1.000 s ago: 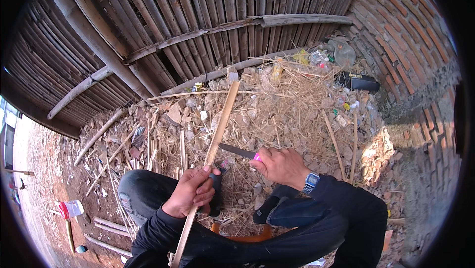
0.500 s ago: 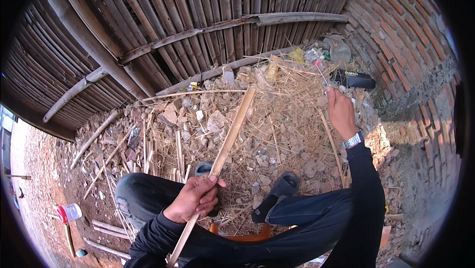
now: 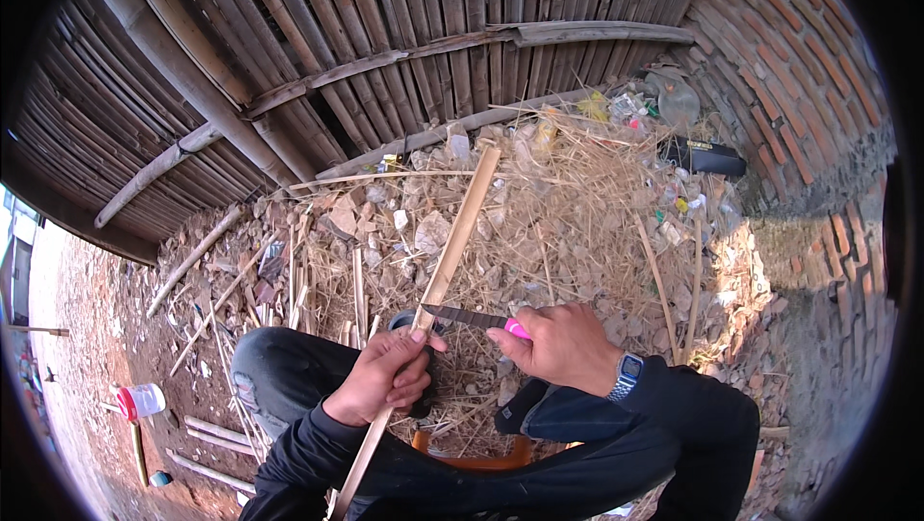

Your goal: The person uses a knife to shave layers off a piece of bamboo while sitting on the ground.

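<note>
A long flat bamboo strip point(image 3: 459, 242) slants across the middle, its far end over the straw and its near end by my left thigh. My left hand point(image 3: 390, 377) is wrapped round it in its lower half, thumb on top. In my right hand point(image 3: 568, 348) is a knife point(image 3: 466, 316) with a dark blade and a pink handle. The blade points left, and its tip lies at the strip just beyond my left thumb. Most of the handle is hidden within my fingers.
Straw and broken rubble point(image 3: 597, 242) cover the ground ahead. A bamboo slat wall point(image 3: 433, 1) stands beyond, a brick wall point(image 3: 799, 88) at right. More bamboo strips point(image 3: 221, 439) lie at left, near a white and red container point(image 3: 144, 401). An orange seat edge point(image 3: 481, 459) shows between my legs.
My right hand has come from the far right back toward me and left, bringing the knife blade to the bamboo strip. My left hand keeps its hold on the strip.
</note>
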`<action>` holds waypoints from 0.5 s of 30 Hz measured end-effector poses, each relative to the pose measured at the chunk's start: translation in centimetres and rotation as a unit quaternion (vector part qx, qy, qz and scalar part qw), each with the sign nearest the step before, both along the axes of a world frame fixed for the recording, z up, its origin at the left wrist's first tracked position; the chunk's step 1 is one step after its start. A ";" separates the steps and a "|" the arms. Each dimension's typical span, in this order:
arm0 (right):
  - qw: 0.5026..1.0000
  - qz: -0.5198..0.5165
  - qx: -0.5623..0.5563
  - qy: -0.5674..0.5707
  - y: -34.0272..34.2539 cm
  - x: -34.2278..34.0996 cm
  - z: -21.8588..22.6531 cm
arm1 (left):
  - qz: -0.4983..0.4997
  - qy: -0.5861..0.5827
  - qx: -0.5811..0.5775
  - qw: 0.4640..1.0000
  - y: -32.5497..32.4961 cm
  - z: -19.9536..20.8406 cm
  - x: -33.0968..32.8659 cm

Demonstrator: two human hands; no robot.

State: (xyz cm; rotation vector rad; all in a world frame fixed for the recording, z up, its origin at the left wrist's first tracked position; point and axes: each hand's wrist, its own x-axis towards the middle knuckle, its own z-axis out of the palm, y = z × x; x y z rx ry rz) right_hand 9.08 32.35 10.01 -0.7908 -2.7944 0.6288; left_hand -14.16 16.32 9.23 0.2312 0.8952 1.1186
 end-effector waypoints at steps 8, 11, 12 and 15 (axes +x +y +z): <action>0.991 -0.022 0.129 -0.009 2.4 -0.4 -2.6 | -0.010 -0.030 -0.014 0.999 -0.1 0.2 -0.3; 0.985 -0.035 0.170 0.000 4.7 -0.3 -4.4 | -0.005 -0.046 -0.026 0.999 -0.2 0.0 -0.5; 0.979 -0.080 0.178 -0.054 6.4 0.1 -4.5 | -0.004 -0.065 -0.032 0.997 -0.2 0.0 -0.8; 0.939 -0.284 0.176 -0.079 14.7 4.3 -4.9 | -0.052 -0.059 -0.028 0.996 -1.1 1.0 -0.4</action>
